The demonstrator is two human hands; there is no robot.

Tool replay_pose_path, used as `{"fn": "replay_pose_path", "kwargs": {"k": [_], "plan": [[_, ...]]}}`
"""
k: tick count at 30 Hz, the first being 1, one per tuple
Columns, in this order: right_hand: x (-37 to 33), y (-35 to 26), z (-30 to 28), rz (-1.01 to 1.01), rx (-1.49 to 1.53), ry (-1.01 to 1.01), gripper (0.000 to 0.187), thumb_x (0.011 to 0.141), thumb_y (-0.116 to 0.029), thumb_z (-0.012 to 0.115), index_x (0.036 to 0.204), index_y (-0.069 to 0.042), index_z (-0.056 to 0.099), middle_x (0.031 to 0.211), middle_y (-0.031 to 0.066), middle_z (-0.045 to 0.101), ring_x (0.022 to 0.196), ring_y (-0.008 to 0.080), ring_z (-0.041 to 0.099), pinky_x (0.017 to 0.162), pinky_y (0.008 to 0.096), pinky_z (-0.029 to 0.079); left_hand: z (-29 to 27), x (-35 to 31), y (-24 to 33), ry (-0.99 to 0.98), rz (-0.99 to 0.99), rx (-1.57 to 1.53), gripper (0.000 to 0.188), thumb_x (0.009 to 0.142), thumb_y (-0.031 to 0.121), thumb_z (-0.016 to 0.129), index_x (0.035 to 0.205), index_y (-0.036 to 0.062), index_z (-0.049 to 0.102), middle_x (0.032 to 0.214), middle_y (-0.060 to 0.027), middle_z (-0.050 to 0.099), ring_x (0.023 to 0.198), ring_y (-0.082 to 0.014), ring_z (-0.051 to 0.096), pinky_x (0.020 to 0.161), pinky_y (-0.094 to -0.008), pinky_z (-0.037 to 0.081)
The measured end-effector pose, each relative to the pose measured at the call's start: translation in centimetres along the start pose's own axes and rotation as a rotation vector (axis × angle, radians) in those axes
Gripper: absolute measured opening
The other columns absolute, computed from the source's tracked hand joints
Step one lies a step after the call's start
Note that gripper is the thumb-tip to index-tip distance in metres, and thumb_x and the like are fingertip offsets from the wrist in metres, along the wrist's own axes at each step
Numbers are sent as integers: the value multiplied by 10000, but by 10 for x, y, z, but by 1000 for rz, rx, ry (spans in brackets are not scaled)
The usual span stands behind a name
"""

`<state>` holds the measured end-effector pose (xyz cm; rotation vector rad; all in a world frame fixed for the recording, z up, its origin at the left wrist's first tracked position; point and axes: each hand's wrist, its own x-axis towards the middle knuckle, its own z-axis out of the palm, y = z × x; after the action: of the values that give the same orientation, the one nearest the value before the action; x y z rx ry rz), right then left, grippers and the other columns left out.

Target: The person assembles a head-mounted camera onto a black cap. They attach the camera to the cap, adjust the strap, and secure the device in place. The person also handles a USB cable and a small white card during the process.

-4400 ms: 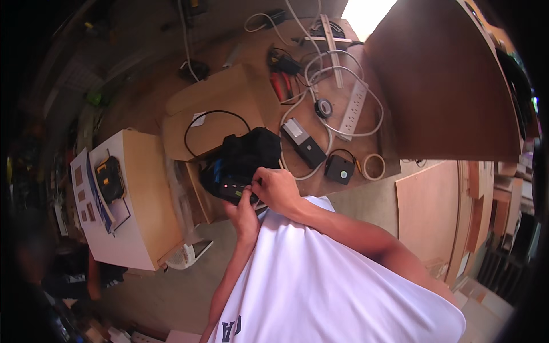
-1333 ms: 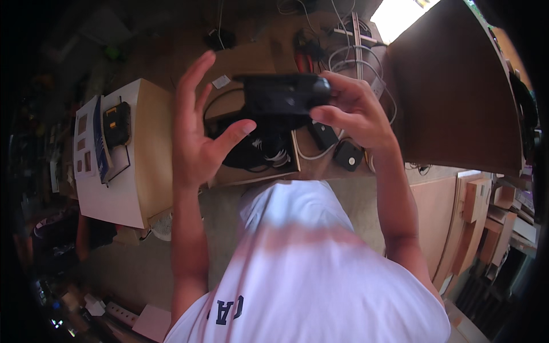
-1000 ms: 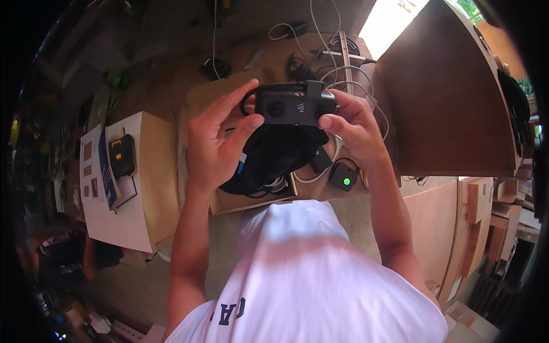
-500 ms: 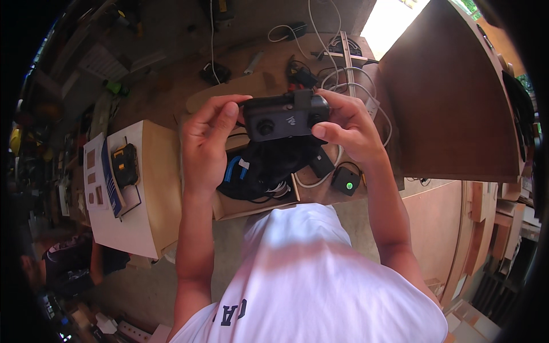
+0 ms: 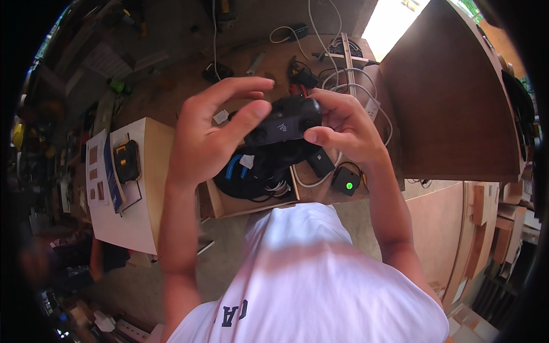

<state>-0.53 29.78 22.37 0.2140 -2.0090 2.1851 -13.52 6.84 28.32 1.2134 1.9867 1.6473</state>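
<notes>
My right hand (image 5: 346,123) grips the right end of a dark grey device (image 5: 281,124) with rounded ends and two round black knob- or lens-like parts on its face. Its thumb lies across the front near the right round part. My left hand (image 5: 214,128) is open at the device's left end, thumb and fingers spread; whether the thumb tip touches the device I cannot tell. Below them, a black cloth-like bundle (image 5: 243,180) with a blue strap or cable and a white tag lies in a shallow open box (image 5: 257,207).
Right of the box sits a black block with a green light (image 5: 345,180). White cables (image 5: 366,74) loop over the workbench (image 5: 166,94). A brown wooden panel (image 5: 452,108) rises at right. A yellow-black case (image 5: 127,161) rests on a pale box at left. Another person's arm (image 5: 96,260) shows lower left.
My left hand has let go of the device's left end and opened, shifting left and nearer. The device, still in my right hand, has moved slightly and tilted, its left end lower.
</notes>
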Motion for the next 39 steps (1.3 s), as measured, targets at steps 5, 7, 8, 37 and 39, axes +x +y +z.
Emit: {"fn": "replay_pose_path", "kwargs": {"k": [5,7,8,37,39], "plan": [[5,8,-5,-54,-227,-37,521,871,-455,874,976,22,692,816,22,554,713,105,533,621,293,417,5,18,14,-153,-184,137,262,931,224,857,1098,24,826,941,-106,829,914,-180,808,806,-315,599],[4,10,-5,-49,-255,-27,549,863,-484,873,939,21,673,796,21,525,690,110,509,600,300,392,6,20,19,-192,-263,125,285,919,232,868,1106,21,824,943,-102,830,920,-185,813,791,-318,600],[4,10,-6,-44,-265,-25,553,861,-488,873,930,21,667,789,19,513,683,109,498,593,302,383,7,21,19,-202,-256,145,298,914,238,873,1107,17,822,948,-105,831,913,-186,813,789,-317,601],[-3,-6,15,98,110,60,475,908,-178,916,1266,30,683,942,-38,682,820,23,598,697,227,491,1,24,14,-310,-239,121,402,899,232,806,1213,-19,780,873,-108,792,746,-131,726,710,-305,587],[-1,-5,12,99,46,48,451,897,-191,902,1236,18,689,920,-40,662,816,28,588,700,232,487,2,24,15,-302,-227,188,416,895,232,807,1224,-20,777,876,-113,794,750,-129,729,716,-305,591]]}}
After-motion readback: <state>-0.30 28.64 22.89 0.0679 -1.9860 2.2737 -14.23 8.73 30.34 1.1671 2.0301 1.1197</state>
